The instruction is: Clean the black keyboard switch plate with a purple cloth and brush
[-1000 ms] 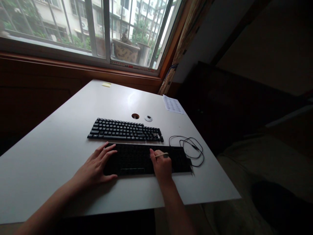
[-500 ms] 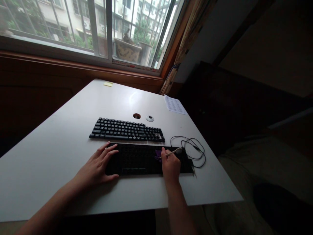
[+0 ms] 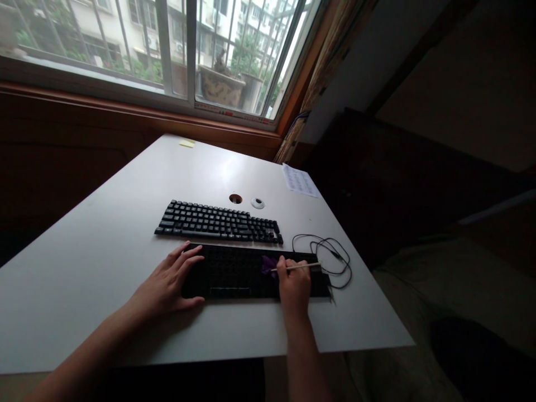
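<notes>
Near the surface's (image 3: 355,324) front edge, the left hand (image 3: 170,282) splays fingers on 1 keyboard (image 3: 234,271), the right hand (image 3: 295,285) grasping 1 stick (image 3: 301,266).

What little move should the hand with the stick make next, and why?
Probably a small slide of the purple piece along the black base, because the right hand holds the stick with one end at that piece, while the left hand rests on the base's left end.
</notes>
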`<action>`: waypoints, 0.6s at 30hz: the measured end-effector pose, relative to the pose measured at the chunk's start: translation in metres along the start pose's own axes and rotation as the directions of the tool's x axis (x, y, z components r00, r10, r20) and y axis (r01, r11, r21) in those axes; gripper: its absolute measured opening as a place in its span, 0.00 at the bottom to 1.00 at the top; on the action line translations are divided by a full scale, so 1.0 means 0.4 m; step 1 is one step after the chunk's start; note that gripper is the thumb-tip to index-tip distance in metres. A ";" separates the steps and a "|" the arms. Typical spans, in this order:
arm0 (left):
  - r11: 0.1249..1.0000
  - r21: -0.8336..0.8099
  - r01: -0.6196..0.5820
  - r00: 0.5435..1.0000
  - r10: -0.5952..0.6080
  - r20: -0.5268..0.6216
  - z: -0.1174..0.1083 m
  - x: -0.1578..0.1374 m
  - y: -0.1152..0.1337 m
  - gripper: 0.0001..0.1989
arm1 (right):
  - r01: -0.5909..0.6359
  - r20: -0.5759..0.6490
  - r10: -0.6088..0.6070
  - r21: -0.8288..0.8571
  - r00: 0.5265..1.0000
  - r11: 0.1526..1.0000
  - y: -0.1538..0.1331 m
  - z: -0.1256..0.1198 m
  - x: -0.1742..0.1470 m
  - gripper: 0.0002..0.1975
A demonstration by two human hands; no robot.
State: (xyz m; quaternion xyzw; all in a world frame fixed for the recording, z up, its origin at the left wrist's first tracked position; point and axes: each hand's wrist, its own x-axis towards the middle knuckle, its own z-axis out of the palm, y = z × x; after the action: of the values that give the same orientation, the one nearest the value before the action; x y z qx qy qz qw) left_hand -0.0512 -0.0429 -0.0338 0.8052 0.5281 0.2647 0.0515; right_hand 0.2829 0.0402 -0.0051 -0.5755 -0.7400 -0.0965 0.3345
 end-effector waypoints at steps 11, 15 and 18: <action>1.000 -0.003 0.007 1.000 -0.007 0.005 0.002 0.002 0.000 0.39 | -0.066 0.106 0.046 0.192 0.993 0.979 -0.064 0.019 0.003 0.28; 1.000 0.007 0.010 1.000 -0.010 0.010 -0.002 0.001 0.002 0.39 | 0.059 0.117 -0.073 0.115 0.990 0.992 -0.120 0.033 0.015 0.29; 1.000 0.013 0.004 1.000 -0.004 0.007 -0.002 0.002 0.002 0.38 | 0.086 0.081 -0.088 0.035 0.993 0.996 -0.120 0.037 0.019 0.30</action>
State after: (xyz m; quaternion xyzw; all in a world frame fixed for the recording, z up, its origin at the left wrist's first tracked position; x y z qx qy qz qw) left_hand -0.0509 -0.0426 -0.0324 0.8055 0.5311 0.2582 0.0488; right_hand 0.2322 0.0386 0.0000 -0.5410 -0.7789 -0.0757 0.3081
